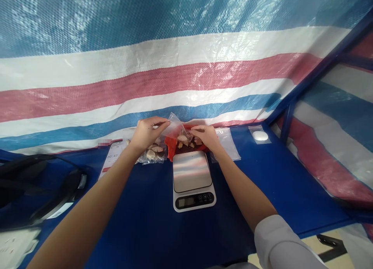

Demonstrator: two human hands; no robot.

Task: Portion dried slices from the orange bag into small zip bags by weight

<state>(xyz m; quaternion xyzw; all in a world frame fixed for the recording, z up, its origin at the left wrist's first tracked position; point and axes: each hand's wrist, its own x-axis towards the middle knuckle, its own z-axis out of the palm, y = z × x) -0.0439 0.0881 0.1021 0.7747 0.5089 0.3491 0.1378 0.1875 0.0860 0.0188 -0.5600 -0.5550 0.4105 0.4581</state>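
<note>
My left hand (pixel 148 134) pinches the upper left corner of a small clear plastic bag (pixel 174 125), thumb and forefinger together. My right hand (pixel 206 137) has its fingertips closed at the bag's right edge. Pale slices, like dried mushroom, show in or behind the bag's lower end. Beneath it lies an open red bag (pixel 171 145) with several brown and cream dried pieces (pixel 186 144). Directly in front of that is a white kitchen scale (pixel 192 172) with a bare metal plate; I cannot read its display.
Left of the red bag lie filled clear bags (pixel 154 152) of slices and a phone (pixel 112 156) showing a timer. Empty clear bags (pixel 229 143) lie right, with a small white packet (pixel 260 136) beyond. A black strap (pixel 70 183) lies far left. Striped sheeting (pixel 175 75) hangs behind the blue table (pixel 145 218).
</note>
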